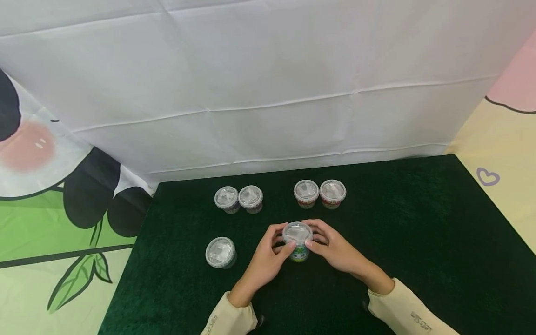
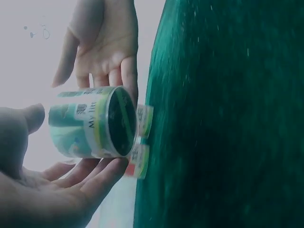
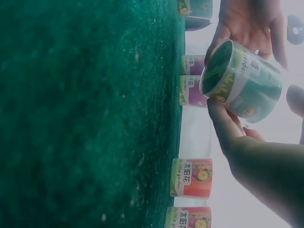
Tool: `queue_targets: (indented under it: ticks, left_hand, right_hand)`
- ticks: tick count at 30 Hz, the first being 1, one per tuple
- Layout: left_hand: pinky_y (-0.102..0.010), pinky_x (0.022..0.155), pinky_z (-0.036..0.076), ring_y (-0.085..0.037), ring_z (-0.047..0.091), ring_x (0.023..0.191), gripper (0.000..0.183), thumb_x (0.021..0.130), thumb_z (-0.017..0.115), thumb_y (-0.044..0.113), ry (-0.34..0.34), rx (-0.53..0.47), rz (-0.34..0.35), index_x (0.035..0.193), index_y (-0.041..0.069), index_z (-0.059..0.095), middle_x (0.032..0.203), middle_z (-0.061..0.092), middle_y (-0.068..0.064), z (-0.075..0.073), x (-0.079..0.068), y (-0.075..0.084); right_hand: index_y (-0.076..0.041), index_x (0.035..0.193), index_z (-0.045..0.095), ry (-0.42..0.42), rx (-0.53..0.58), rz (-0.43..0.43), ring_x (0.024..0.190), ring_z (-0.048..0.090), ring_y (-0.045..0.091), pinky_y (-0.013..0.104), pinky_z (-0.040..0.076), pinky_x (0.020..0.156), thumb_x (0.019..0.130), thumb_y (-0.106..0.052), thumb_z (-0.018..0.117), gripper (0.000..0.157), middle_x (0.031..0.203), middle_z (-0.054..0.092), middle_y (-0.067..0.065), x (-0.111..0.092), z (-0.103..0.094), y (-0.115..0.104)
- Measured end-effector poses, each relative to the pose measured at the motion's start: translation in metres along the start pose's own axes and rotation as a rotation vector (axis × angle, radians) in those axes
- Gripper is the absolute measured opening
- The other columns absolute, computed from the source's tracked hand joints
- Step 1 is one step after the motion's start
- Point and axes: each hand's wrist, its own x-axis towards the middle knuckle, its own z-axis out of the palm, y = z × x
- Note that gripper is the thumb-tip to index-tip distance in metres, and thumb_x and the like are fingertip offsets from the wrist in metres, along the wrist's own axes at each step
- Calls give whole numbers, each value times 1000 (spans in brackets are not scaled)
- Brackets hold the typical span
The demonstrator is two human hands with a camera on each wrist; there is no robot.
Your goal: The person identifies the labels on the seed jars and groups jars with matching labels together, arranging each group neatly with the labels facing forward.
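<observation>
A small plastic cup (image 1: 299, 252) with a clear lid and a green label is held between both hands over the middle of the cloth. My left hand (image 1: 266, 259) grips its left side, thumb in front and fingers curling behind. From the other side my right hand (image 1: 340, 251) holds it the same way. In the left wrist view the cup (image 2: 78, 124) shows its dark bottom, lifted off the cloth. The right wrist view also has the raised cup (image 3: 259, 90), fingers beneath its lower edge.
A green-labelled lidded cup (image 1: 220, 252) stands left of the hands. Behind stand two purple-labelled cups (image 1: 251, 197) at left and two red-labelled cups (image 1: 332, 191) at right. Dark green cloth (image 1: 402, 232) covers the table, with a white curtain (image 1: 268, 83) behind it.
</observation>
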Motion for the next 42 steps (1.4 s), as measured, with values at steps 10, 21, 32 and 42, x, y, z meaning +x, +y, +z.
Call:
queue_targets:
  ticks: [10, 21, 32, 42]
  left_hand:
    - [-50, 109, 53, -34, 59, 132, 54, 103, 70, 21, 3, 245, 33, 150, 4, 47, 146, 57, -17, -21, -8, 10]
    - [-54, 109, 51, -31, 62, 129, 57, 95, 81, 27, 86, 648, 141, 142, 4, 57, 138, 64, -13, -39, -18, 14]
    - [-59, 115, 43, -34, 57, 134, 57, 92, 84, 31, 88, 780, 141, 138, 6, 61, 136, 65, -11, -62, -30, 10]
    - [-65, 119, 36, -38, 53, 139, 58, 92, 84, 34, 56, 826, 85, 138, 7, 61, 140, 63, -12, -84, -36, 1]
  right_hand:
    - [2, 160, 28, -76, 44, -90, 144, 46, 47, 33, 53, 109, 106, -9, 59, 64, 159, 37, 29, 12, 9, 4]
    - [4, 160, 28, -112, 41, -149, 146, 44, 48, 29, 50, 110, 103, -3, 62, 66, 159, 36, 29, 27, 23, 3]
    - [3, 160, 30, -143, 31, -152, 146, 43, 46, 32, 50, 112, 104, -4, 61, 65, 160, 35, 28, 41, 44, 2]
    - [2, 159, 32, -141, -30, -135, 146, 44, 46, 38, 49, 113, 103, -4, 62, 63, 158, 38, 27, 56, 64, 4]
